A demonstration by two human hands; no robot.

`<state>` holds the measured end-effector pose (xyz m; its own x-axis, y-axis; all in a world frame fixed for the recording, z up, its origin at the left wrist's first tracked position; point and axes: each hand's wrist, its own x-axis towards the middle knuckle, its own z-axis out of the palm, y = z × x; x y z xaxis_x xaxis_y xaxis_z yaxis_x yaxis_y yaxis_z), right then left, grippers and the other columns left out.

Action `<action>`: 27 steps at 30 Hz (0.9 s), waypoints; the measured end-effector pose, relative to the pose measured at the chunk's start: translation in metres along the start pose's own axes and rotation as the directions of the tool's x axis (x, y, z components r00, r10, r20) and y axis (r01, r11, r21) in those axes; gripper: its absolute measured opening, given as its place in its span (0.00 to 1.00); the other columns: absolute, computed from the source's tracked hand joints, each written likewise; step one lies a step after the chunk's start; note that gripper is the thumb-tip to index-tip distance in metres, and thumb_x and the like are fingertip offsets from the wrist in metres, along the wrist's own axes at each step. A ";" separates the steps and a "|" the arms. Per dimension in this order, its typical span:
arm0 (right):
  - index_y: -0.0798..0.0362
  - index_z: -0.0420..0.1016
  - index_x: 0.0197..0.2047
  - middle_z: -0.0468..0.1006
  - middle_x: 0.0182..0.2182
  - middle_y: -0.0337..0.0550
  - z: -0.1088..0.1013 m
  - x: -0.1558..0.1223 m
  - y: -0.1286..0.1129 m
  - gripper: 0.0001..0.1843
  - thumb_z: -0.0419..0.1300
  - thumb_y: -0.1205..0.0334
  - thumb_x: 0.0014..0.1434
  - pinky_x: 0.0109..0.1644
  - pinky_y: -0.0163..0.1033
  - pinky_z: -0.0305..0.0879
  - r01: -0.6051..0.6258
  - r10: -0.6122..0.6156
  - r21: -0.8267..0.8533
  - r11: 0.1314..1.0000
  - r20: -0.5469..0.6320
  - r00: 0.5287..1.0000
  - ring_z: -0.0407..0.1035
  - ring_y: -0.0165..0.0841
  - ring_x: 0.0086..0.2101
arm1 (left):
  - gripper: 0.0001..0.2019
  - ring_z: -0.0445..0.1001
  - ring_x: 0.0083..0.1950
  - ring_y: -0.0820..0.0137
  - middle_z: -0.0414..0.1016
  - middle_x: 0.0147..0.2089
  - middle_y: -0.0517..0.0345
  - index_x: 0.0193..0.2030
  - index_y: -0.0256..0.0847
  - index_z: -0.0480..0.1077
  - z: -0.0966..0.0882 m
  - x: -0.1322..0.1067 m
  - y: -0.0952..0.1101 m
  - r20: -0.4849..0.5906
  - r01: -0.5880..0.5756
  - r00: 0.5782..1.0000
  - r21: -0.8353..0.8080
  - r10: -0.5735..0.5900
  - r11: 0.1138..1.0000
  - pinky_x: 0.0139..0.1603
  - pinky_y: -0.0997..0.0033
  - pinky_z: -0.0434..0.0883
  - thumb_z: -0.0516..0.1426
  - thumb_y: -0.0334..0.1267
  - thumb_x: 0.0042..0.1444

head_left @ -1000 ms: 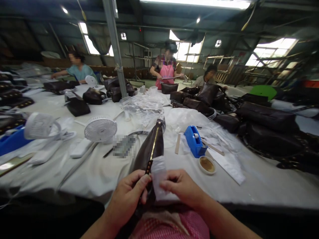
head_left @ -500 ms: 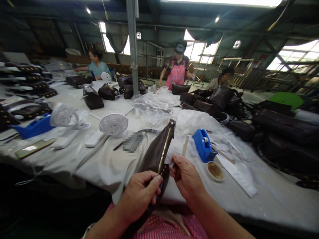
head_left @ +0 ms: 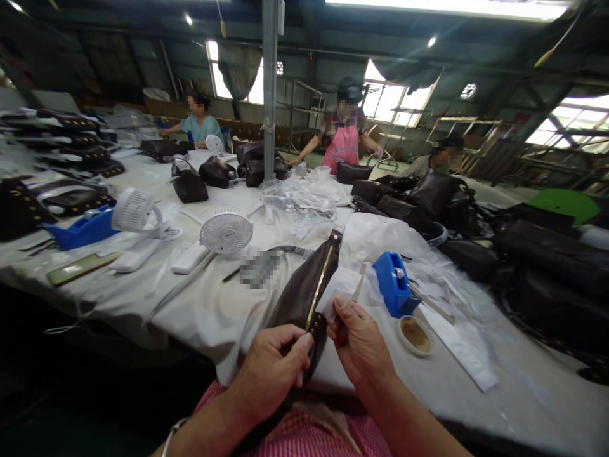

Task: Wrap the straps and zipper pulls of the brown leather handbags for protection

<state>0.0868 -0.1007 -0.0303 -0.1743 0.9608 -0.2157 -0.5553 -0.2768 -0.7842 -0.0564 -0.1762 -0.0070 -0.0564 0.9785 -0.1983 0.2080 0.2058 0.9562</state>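
A dark brown leather bag (head_left: 299, 285) with a gold zipper (head_left: 320, 289) and small studs lies tilted at the table's front edge, its far end pointing away from me. My left hand (head_left: 278, 358) is closed on the near end of the bag, thumb and fingers pinching by the zipper's end. Just right of the bag, my right hand (head_left: 356, 333) pinches a thin white sheet (head_left: 340, 289), which looks like paper and stands up beside the zipper. The part of the bag under my left hand is hidden.
Right of my hands are a blue tape dispenser (head_left: 396, 285), a round tub (head_left: 415, 336) and a white strip (head_left: 464, 349). White fans (head_left: 226, 231) stand left. Dark bags (head_left: 547, 254) pile up at right. Clear plastic (head_left: 304, 193) lies mid-table. Several people work beyond.
The white sheet in my right hand now shows larger and more upright beside the bag. The whole view has shifted slightly; my left hand keeps its grip.
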 end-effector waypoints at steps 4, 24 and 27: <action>0.55 0.75 0.26 0.67 0.19 0.33 -0.002 -0.004 0.006 0.16 0.71 0.53 0.52 0.26 0.32 0.53 0.051 -0.048 -0.119 0.992 0.030 0.998 0.56 0.24 0.22 | 0.19 0.63 0.17 0.76 0.66 0.16 0.64 0.28 0.38 0.71 0.000 0.000 0.000 0.005 -0.018 1.000 -0.001 0.018 1.000 0.20 0.78 0.61 0.53 0.50 0.62; 0.45 0.84 0.38 0.84 0.37 0.38 0.006 -0.031 0.004 0.07 0.63 0.63 0.60 0.45 0.36 0.70 0.418 -0.066 -0.668 0.615 0.485 0.872 0.77 0.34 0.39 | 0.07 0.70 0.56 0.58 0.71 0.51 0.48 0.42 0.40 0.73 -0.037 -0.029 -0.057 -0.132 -0.371 0.923 -0.056 0.362 0.927 0.60 0.57 0.65 0.57 0.35 0.58; 0.46 0.84 0.38 0.83 0.36 0.38 0.011 -0.033 0.009 0.08 0.63 0.66 0.61 0.43 0.34 0.70 0.569 -0.136 -0.638 0.519 0.596 0.792 0.76 0.32 0.38 | 0.06 0.69 0.56 0.57 0.70 0.51 0.46 0.40 0.39 0.73 -0.038 -0.034 -0.061 -0.127 -0.384 0.920 -0.093 0.372 0.919 0.61 0.56 0.65 0.59 0.36 0.57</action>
<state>0.0790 -0.1355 -0.0241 -0.5468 0.7881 0.2826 0.1314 0.4141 -0.9007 -0.1042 -0.2228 -0.0507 -0.0982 0.9748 0.2005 0.1218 -0.1881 0.9746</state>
